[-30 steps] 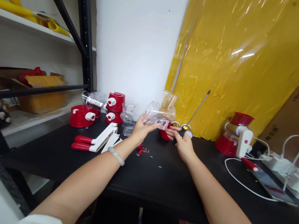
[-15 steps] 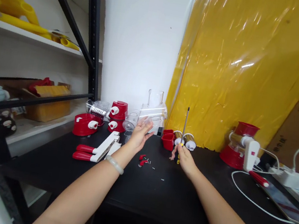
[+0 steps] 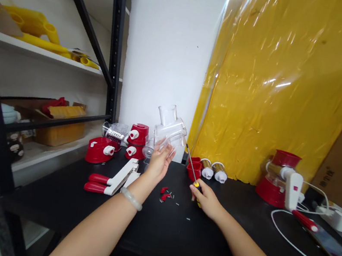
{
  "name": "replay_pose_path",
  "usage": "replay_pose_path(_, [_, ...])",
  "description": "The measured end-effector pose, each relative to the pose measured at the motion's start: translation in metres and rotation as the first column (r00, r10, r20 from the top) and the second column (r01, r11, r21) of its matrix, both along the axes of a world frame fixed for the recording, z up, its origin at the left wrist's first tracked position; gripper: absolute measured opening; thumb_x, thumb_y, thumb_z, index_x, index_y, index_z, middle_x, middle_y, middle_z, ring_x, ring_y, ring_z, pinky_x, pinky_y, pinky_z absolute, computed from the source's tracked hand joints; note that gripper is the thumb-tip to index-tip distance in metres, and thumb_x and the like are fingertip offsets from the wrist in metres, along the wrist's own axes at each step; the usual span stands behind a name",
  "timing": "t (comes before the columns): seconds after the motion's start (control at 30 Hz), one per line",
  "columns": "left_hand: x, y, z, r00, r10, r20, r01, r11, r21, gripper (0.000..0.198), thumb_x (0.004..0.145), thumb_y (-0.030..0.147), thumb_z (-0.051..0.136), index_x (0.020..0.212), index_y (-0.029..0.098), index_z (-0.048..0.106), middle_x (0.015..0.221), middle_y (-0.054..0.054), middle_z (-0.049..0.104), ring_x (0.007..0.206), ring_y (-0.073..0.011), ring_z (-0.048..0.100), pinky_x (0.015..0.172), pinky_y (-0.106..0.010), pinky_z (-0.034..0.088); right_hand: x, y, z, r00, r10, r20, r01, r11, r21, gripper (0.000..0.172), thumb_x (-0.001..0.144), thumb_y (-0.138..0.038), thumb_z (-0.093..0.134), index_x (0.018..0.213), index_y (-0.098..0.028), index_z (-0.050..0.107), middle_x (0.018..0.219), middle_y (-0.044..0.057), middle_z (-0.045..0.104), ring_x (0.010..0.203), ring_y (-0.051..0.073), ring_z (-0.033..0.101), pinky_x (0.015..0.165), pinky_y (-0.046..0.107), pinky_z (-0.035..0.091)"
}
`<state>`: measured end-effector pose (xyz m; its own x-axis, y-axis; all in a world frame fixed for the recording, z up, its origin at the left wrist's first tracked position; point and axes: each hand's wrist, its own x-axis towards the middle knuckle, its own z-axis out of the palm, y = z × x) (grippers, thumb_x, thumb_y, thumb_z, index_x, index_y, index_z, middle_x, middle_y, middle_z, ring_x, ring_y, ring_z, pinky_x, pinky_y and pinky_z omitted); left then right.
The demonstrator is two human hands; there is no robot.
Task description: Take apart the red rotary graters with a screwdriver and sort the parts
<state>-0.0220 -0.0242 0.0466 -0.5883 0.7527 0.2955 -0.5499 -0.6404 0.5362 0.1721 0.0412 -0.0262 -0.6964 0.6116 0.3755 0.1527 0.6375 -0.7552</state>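
Observation:
My left hand [image 3: 160, 161] is closed around the underside of a clear plastic grater housing [image 3: 171, 129], raised above the table with its feed tube tilted up to the left. In my right hand [image 3: 207, 198] is a screwdriver [image 3: 191, 163], gripped by its black and yellow handle. Its shaft slants up and left, and the tip is close to the housing's right end; whether they touch I cannot tell. Below the hands lie small red parts [image 3: 165, 196] and several little screws or pins [image 3: 188, 218].
White crank handles with red grips [image 3: 98, 178] and red bases [image 3: 99, 149] stand left. Red pieces [image 3: 194, 169] and grater drums [image 3: 207, 169] sit behind my right hand. An assembled grater [image 3: 274, 184], white cable [image 3: 288, 247] and tablet [image 3: 339, 248] are right; a black-framed shelf [image 3: 115, 40] borders the left.
The clear housing has tilted to the left in my left hand. The screwdriver has gone from upright to slanting left, bringing its tip near the housing. The camera view has shifted slightly.

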Motion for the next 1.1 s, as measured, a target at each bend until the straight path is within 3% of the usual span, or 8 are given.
replay_pose_path(0.37, [0.0038, -0.0074, 0.0059, 0.998, -0.054, 0.032, 0.052, 0.997, 0.051, 0.053, 0.067, 0.024, 0.084, 0.113, 0.030, 0.060, 0.097, 0.002, 0.065, 0.094, -0.0142, 0.068, 0.088, -0.027, 0.052, -0.0023, -0.0005, -0.0012, 0.999, 0.001, 0.042, -0.001, 1.000, 0.004, 0.036, 0.093, -0.052, 0.045, 0.074, -0.022, 0.043, 0.062, -0.003, 0.055, 0.061, 0.014, 0.054, 0.066, 0.028, 0.041])
replay_pose_path(0.57, [0.0042, -0.0058, 0.0022, 0.997, -0.053, -0.053, 0.056, 0.996, 0.067, 0.061, 0.061, 0.026, 0.087, 0.115, 0.030, 0.060, 0.092, 0.002, 0.065, 0.093, -0.0131, 0.066, 0.087, -0.026, 0.050, -0.0029, -0.0031, 0.0002, 0.999, 0.020, 0.030, -0.020, 1.000, 0.003, 0.040, 0.094, -0.055, 0.042, 0.072, -0.022, 0.044, 0.062, -0.003, 0.055, 0.062, 0.014, 0.054, 0.068, 0.028, 0.041])
replay_pose_path(0.9, [0.0048, -0.0077, 0.0040, 0.989, -0.030, -0.143, 0.040, 0.997, 0.065, 0.069, 0.056, 0.028, 0.089, 0.118, 0.032, 0.059, 0.092, 0.003, 0.063, 0.087, -0.0100, 0.063, 0.088, -0.027, 0.049, -0.0045, -0.0035, -0.0021, 0.995, 0.099, -0.024, -0.100, 0.993, -0.054, 0.046, 0.092, -0.062, 0.041, 0.070, -0.022, 0.046, 0.062, -0.002, 0.055, 0.063, 0.014, 0.052, 0.069, 0.029, 0.042])
replay_pose_path(1.1, [0.0056, -0.0094, 0.0059, 0.987, -0.023, -0.162, 0.038, 0.995, 0.090, 0.072, 0.055, 0.029, 0.089, 0.120, 0.033, 0.058, 0.092, 0.002, 0.066, 0.094, -0.0127, 0.064, 0.091, -0.029, 0.049, -0.0061, -0.0084, 0.0006, 0.980, 0.179, -0.081, -0.189, 0.973, -0.134, 0.047, 0.091, -0.064, 0.041, 0.073, -0.022, 0.048, 0.063, -0.001, 0.055, 0.062, 0.014, 0.051, 0.066, 0.029, 0.042])
